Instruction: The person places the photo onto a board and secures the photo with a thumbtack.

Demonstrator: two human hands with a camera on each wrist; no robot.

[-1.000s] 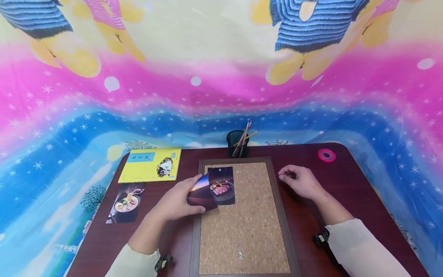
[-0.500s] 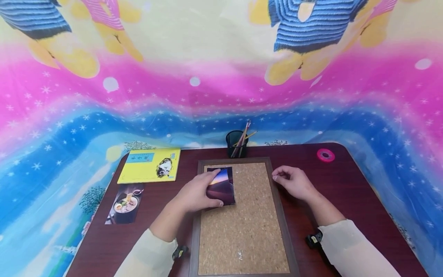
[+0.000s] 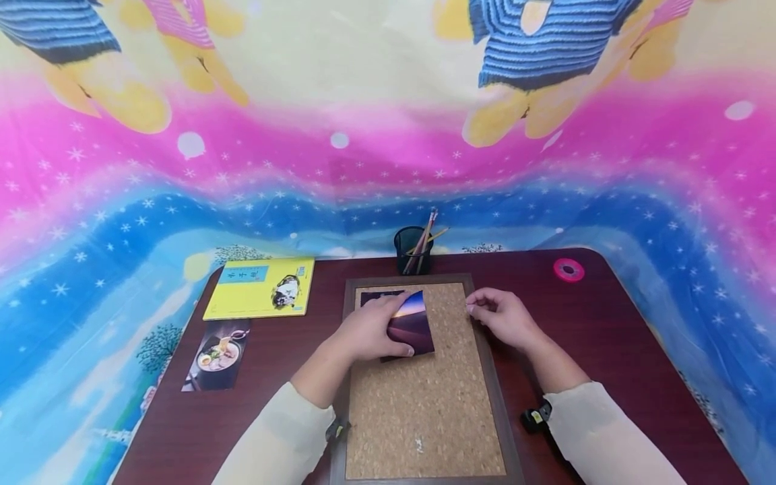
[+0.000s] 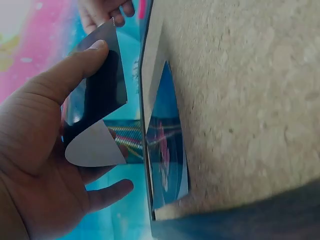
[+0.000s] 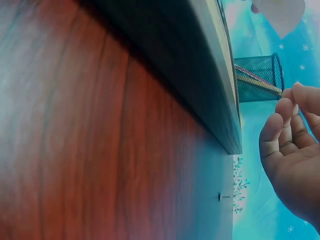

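Observation:
My left hand [image 3: 372, 329] holds a glossy photo [image 3: 413, 327] of a dusk sky over dark ground, fingers behind and thumb in front. The photo bows in the grip above the framed cork board [image 3: 430, 397]. Behind that hand, a food photo [image 4: 167, 160] lies against the board's upper left, mostly hidden in the head view. At the board's upper right edge is my right hand [image 3: 503, 318], thumb and index fingertips together on a small pale pin [image 3: 469, 308], whose shape is mostly hidden. The right wrist view shows its other fingers curled.
Behind the board stands a black mesh cup [image 3: 414, 250] of pencils. At left lie a yellow book [image 3: 257, 289] and a ramen photo [image 3: 216, 356]. A pink tape roll [image 3: 568, 270] sits at the far right. Small whitish bits [image 3: 419, 444] show low on the board.
My left hand has carried the dusk photo rightward across the food photo, bringing it beside it. The right hand has moved left to the board's frame.

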